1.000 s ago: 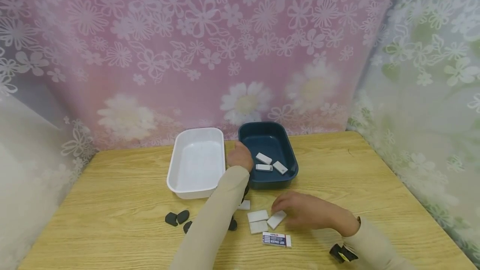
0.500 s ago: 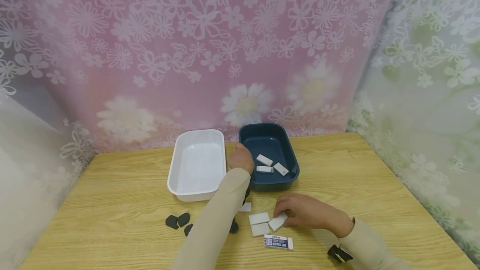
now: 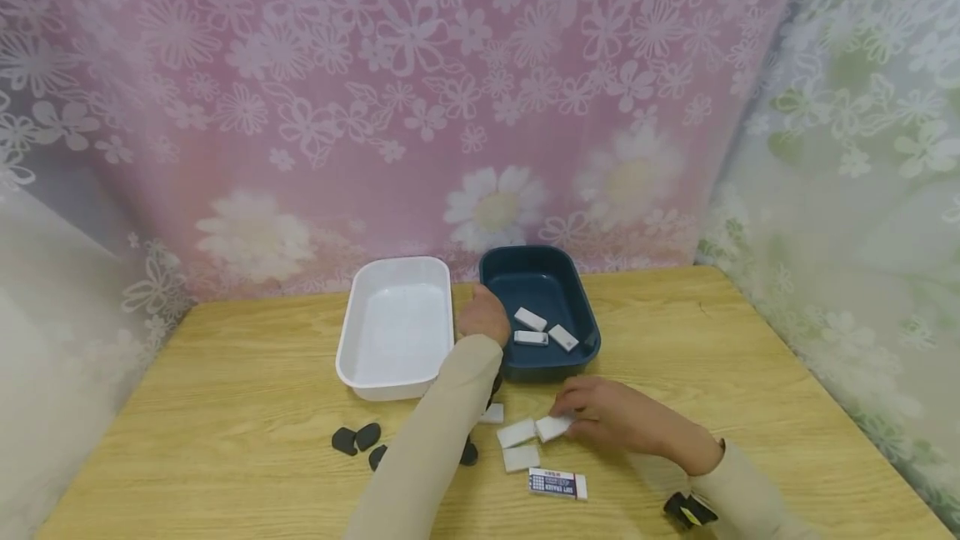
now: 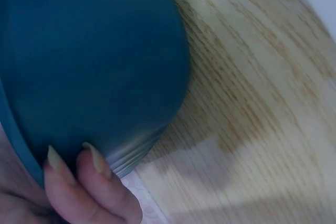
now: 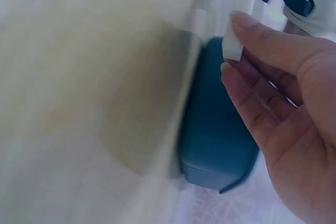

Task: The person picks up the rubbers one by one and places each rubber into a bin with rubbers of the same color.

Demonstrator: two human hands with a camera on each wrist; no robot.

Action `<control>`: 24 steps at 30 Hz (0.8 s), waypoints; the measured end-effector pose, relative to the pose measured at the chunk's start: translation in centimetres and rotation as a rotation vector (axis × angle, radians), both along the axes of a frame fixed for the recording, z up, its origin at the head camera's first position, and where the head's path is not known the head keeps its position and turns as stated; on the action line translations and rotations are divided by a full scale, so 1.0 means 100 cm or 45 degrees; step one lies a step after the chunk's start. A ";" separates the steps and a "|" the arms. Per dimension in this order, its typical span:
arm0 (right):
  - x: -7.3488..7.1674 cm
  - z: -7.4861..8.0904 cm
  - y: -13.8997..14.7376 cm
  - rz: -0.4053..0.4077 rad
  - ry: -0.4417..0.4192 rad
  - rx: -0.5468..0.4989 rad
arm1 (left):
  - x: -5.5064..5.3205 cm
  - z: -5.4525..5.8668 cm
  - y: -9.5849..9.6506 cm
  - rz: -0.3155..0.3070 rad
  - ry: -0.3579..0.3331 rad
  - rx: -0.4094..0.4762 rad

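My left hand (image 3: 483,315) grips the left rim of a dark blue tub (image 3: 536,373), its fingertips curled against the wall in the left wrist view. Between thumb and fingers, my right hand (image 3: 611,415) pinches a plain white eraser (image 3: 553,427), in front of the tub. The right wrist view shows the eraser (image 5: 232,44) at the fingertips. Three white erasers (image 3: 530,338) lie inside the tub. Two more white erasers (image 3: 521,458) lie side by side on the table, near a blue-and-white sleeved eraser (image 3: 557,483). Another white eraser (image 3: 491,413) is partly hidden by the left arm.
Left of the blue tub stands a white tub (image 3: 393,323) with nothing in it. Several small black pieces (image 3: 367,437) lie on the wooden table (image 3: 247,407) around the left forearm, some partly covered by it. A pink flowered curtain (image 3: 375,107) hangs behind.
My right hand has closed its fingers on the white eraser and moved it slightly toward the tub, turning it a little. The left hand stays on the tub's rim.
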State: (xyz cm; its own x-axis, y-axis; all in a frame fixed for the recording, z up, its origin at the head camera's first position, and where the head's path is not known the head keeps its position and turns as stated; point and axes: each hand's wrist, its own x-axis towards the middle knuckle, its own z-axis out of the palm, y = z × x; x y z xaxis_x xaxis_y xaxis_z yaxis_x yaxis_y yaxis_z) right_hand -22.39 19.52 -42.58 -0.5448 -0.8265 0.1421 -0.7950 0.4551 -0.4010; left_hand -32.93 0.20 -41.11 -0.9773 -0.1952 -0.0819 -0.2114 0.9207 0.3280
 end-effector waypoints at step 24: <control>-0.057 0.031 -0.002 -0.359 0.011 -0.297 | -0.008 -0.009 0.002 0.044 0.020 -0.033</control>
State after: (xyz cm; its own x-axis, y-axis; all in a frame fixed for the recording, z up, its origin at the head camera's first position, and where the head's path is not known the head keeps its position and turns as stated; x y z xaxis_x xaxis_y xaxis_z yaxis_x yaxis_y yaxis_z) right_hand -28.11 19.34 -39.47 -0.7444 -0.5889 0.3148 -0.6553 0.5539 -0.5135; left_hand -33.73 0.41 -41.97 -0.9711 -0.2307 -0.0612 -0.2382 0.9213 0.3075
